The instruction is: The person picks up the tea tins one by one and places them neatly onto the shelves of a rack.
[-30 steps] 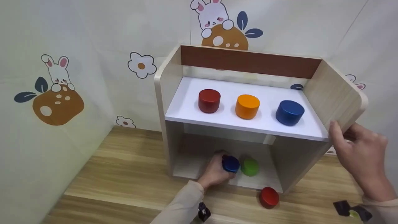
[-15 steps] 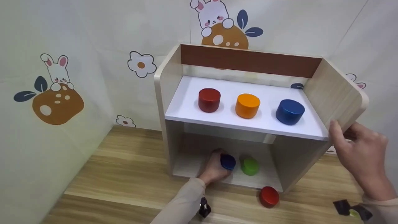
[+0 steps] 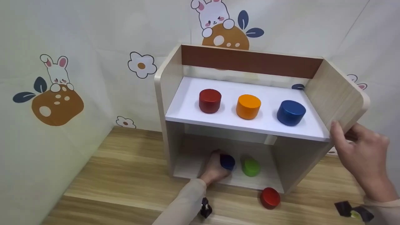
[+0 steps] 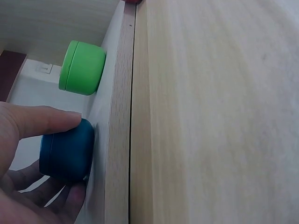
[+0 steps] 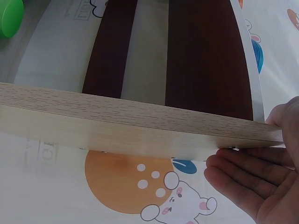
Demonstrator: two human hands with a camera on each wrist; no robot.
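Observation:
My left hand (image 3: 216, 168) grips a round blue lidded tin (image 3: 227, 162) in the lower compartment of a small wooden shelf (image 3: 339, 90). In the left wrist view, the thumb lies on one side of this blue tin (image 4: 67, 151) and fingers curl at the other. Its base is at the lower board; contact is hard to judge. A green tin (image 3: 251, 167) stands just right of it, apart. My right hand (image 3: 364, 156) holds the shelf's right side panel, thumb at the front edge, other fingers against the outer face, as the right wrist view shows.
On the white upper board (image 3: 190, 90) stand a dark red tin (image 3: 210, 101), an orange tin (image 3: 248, 107) and a blue tin (image 3: 291, 112). A red tin (image 3: 270, 198) sits on the wooden table (image 3: 125, 175) before the shelf. A patterned wall covering (image 3: 103, 37) rises behind.
My left hand has carried the blue tin slightly left and farther into the lower compartment, widening its gap from the green tin. The right hand stays on the side panel.

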